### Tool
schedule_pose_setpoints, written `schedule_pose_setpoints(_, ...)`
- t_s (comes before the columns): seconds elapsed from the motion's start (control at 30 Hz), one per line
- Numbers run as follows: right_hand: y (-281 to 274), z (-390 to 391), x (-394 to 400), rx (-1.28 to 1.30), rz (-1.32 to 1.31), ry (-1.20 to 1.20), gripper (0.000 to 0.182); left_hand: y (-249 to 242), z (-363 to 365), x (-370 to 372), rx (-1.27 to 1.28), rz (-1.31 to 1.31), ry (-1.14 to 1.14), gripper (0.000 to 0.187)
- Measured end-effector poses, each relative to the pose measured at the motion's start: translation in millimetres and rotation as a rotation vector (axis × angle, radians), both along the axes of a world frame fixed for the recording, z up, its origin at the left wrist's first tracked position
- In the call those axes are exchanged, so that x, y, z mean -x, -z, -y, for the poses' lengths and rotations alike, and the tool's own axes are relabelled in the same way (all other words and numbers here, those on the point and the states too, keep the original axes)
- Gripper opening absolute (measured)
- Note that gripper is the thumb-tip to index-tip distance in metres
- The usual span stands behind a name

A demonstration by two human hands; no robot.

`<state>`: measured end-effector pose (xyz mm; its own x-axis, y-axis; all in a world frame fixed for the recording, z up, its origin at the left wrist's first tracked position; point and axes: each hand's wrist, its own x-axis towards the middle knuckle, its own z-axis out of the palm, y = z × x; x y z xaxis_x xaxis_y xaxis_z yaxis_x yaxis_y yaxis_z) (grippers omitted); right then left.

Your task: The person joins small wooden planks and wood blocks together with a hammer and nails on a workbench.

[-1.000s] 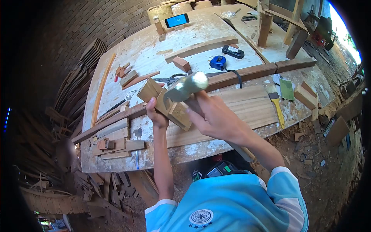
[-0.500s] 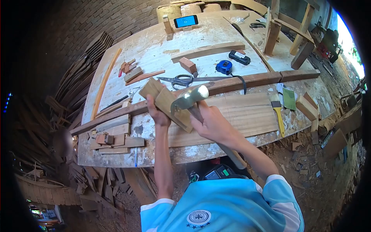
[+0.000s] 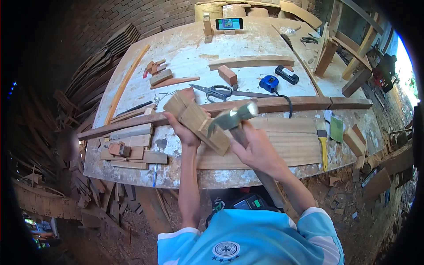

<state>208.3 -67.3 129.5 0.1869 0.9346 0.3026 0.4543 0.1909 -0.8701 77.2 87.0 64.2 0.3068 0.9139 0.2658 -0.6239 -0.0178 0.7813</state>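
Observation:
A block of joined wood pieces [image 3: 192, 118] is gripped in my left hand [image 3: 187, 132], tilted down to the right above the workbench. My right hand [image 3: 257, 148] is wrapped round the handle of a claw hammer [image 3: 234, 116]. The hammer's head is beside the lower right part of the wood block, its claw over the wood; whether they touch I cannot tell. Beneath both hands lies a wide wooden board [image 3: 282, 137]. A long dark wooden bar [image 3: 265, 105] crosses the bench behind them.
On the workbench [image 3: 176, 53] are scissors [image 3: 216, 92], a blue tape measure [image 3: 269, 83], a phone [image 3: 229, 24], a yellow-handled brush [image 3: 323, 150] and a small wooden block [image 3: 227, 75]. Stacked wood pieces [image 3: 132, 152] lie at the left, and a wooden frame [image 3: 327, 57] stands at the right.
The view has shifted, so the bench items appear further right. Both hands still hold the wood block and the hammer, and the block's joined pieces show more of their side.

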Motion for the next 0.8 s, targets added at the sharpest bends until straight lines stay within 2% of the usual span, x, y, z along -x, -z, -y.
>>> schedule_pose_setpoints(0.03,-8.9,3.3,1.8,-0.030,-0.020,0.014,0.032,-4.7,4.9,-0.6,-0.018,-0.028,-0.023,0.092)
schedule_pose_setpoints(0.13,-32.9,0.1,5.0,-0.387,-0.028,0.107,0.032,1.6,2.7,3.2,0.036,-0.017,-0.047,0.090)
schedule_pose_setpoints(0.2,-30.6,-0.2,7.7,-0.227,-0.025,0.054,0.034,-7.7,7.3,-5.1,0.090,0.030,-0.061,0.095)
schedule_pose_setpoints(0.23,-13.9,-9.6,7.7,-0.132,0.002,0.011,0.036,-26.7,18.0,-16.7,0.190,0.110,-0.180,0.092)
schedule_pose_setpoints(0.3,-10.6,-16.3,8.3,0.125,0.005,-0.055,0.038,-19.6,21.0,-13.6,0.193,0.085,-0.126,0.091)
schedule_pose_setpoints(0.4,-45.7,-12.7,2.1,0.118,0.030,-0.084,0.040,-18.4,6.4,-12.1,0.116,0.055,-0.049,0.090)
schedule_pose_setpoints(0.47,-37.3,-18.7,-5.8,-0.240,0.140,-0.033,0.039,-7.6,5.0,-6.0,0.049,-0.040,0.045,0.091)
schedule_pose_setpoints(0.53,-46.6,-19.1,-7.3,-0.352,0.087,-0.004,0.037,-3.5,2.4,-5.3,0.021,-0.057,0.066,0.092)
schedule_pose_setpoints(0.57,-57.1,-11.3,-5.4,-0.272,-0.030,-0.001,0.037,-2.5,1.7,-5.8,0.009,-0.053,0.074,0.093)
schedule_pose_setpoints(0.7,-68.2,-11.1,2.8,-0.290,-0.232,0.023,0.029,-2.9,2.4,-3.9,-0.021,-0.068,0.092,0.090)
schedule_pose_setpoints(0.8,-40.7,-23.3,7.8,-0.067,-0.060,0.109,0.028,-10.3,10.7,-7.6,0.037,-0.086,-0.027,0.089)
